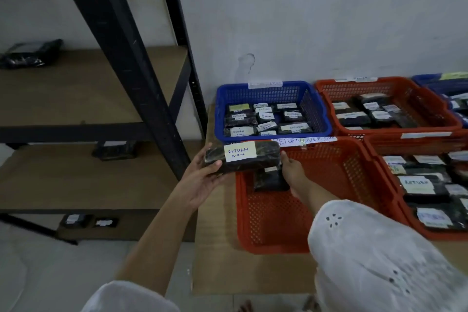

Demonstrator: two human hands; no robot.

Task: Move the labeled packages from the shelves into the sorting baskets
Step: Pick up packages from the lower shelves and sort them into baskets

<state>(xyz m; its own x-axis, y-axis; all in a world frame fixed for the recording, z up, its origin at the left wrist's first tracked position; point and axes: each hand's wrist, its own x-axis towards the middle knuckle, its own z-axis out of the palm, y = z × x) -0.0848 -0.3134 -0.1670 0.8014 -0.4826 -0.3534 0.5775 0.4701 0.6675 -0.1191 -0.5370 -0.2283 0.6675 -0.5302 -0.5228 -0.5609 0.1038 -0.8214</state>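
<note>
A black wrapped package (263, 159) with a yellow-white label reading RETURN is held above the far left corner of a red basket (278, 223). My left hand (202, 182) grips its left end from below. My right hand (291, 170) holds its right end. One black package (269, 181) lies inside that red basket, under the held one. Behind it a blue basket (316, 111) holds several labeled black packages. More black packages lie on the shelves: one (30, 54) on the upper board, one (115, 151) on the middle board, two (88, 221) on the lowest.
A black metal shelf post (141, 78) stands just left of the baskets. Two more red baskets (430, 109) (387, 172) with several packages sit to the right, and a blue one (430, 81) at the far right edge. The baskets rest on cardboard (217, 248) on the floor.
</note>
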